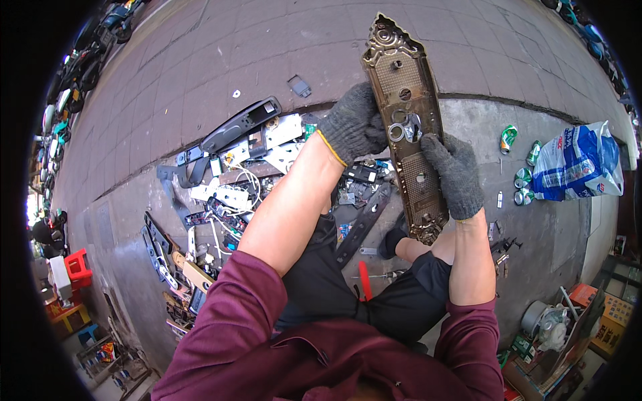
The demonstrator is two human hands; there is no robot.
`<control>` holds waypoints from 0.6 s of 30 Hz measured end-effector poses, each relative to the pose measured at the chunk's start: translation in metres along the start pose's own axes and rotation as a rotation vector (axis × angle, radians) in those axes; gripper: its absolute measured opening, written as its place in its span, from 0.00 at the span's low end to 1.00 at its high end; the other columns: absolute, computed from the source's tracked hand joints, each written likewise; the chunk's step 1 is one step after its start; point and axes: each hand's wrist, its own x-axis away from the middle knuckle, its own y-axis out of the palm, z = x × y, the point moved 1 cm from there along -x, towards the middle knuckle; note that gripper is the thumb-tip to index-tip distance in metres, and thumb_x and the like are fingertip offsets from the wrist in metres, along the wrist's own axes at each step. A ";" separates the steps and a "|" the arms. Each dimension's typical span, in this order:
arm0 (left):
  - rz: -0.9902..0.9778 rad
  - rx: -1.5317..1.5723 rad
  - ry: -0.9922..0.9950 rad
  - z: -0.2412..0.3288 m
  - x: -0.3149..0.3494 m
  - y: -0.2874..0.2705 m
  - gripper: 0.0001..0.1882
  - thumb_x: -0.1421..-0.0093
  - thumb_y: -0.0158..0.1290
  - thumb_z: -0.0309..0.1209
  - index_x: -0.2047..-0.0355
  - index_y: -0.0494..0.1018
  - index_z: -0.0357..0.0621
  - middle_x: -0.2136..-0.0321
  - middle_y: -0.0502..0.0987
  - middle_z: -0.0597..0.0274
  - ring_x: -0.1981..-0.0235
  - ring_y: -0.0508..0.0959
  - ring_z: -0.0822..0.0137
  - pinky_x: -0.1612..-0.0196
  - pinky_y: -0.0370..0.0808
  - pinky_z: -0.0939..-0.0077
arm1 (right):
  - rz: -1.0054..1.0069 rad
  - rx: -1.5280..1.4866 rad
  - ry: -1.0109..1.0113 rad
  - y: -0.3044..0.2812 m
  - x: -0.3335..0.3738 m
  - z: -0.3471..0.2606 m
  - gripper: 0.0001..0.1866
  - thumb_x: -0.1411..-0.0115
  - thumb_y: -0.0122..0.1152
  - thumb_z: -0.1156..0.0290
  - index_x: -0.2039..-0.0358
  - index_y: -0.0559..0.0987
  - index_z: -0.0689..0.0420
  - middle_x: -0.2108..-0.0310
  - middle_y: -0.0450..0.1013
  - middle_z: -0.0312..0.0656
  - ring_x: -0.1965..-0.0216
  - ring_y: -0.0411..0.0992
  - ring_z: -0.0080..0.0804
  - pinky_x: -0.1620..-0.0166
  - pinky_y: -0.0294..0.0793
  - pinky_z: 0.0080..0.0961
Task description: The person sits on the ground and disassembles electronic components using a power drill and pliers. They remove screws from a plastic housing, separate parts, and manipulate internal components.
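Observation:
A long, ornate brass-coloured door lock plate (pixel 420 160) is held up in front of me, tilted, its pointed end away from me. Ring-like metal parts sit near its middle. My left hand (pixel 358 120), in a grey knit glove with a yellow cuff edge, is closed at the plate's left edge, its fingertips partly hidden. On the opposite edge my right hand (pixel 456 175), gloved in grey too, grips the plate with its thumb over the face and the other fingers out of sight. Below, a red-handled tool (pixel 365 281) lies between my legs.
To the left lies a heap of lock parts, wires and circuit boards (pixel 234 194), with a long black lock housing (pixel 241 125) on top. At right stand a blue-and-white plastic bag (pixel 576 164) and several green cans (pixel 523 178). A cluttered box (pixel 545 361) is at lower right.

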 end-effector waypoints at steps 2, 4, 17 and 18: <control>0.125 -0.083 0.107 -0.003 -0.005 -0.005 0.15 0.27 0.44 0.33 0.53 0.76 0.35 0.62 0.82 0.54 0.68 0.83 0.63 0.70 0.82 0.70 | 0.039 0.102 -0.003 0.001 -0.002 0.001 0.14 0.33 0.64 0.64 0.58 0.83 0.65 0.69 0.81 0.38 0.71 0.77 0.19 0.68 0.76 0.19; 0.252 -0.163 0.217 -0.008 -0.011 -0.007 0.15 0.27 0.45 0.33 0.53 0.76 0.36 0.60 0.83 0.56 0.64 0.83 0.61 0.64 0.83 0.65 | 0.049 0.147 -0.011 0.003 -0.003 0.002 0.14 0.33 0.64 0.65 0.58 0.84 0.65 0.69 0.80 0.38 0.70 0.77 0.19 0.67 0.76 0.20; 0.868 -0.100 0.702 0.050 0.013 -0.016 0.11 0.32 0.50 0.33 0.66 0.75 0.38 0.75 0.76 0.60 0.78 0.76 0.65 0.76 0.74 0.78 | 0.409 1.356 -0.178 -0.009 -0.026 0.013 0.19 0.43 0.69 0.53 0.63 0.85 0.57 0.64 0.78 0.48 0.65 0.79 0.45 0.61 0.76 0.42; 0.883 -0.157 0.616 0.054 0.017 -0.017 0.11 0.32 0.50 0.33 0.66 0.75 0.37 0.75 0.76 0.60 0.77 0.76 0.65 0.76 0.73 0.78 | 0.408 1.342 -0.199 -0.016 -0.027 0.016 0.22 0.44 0.67 0.49 0.65 0.85 0.57 0.65 0.77 0.49 0.63 0.78 0.52 0.59 0.75 0.47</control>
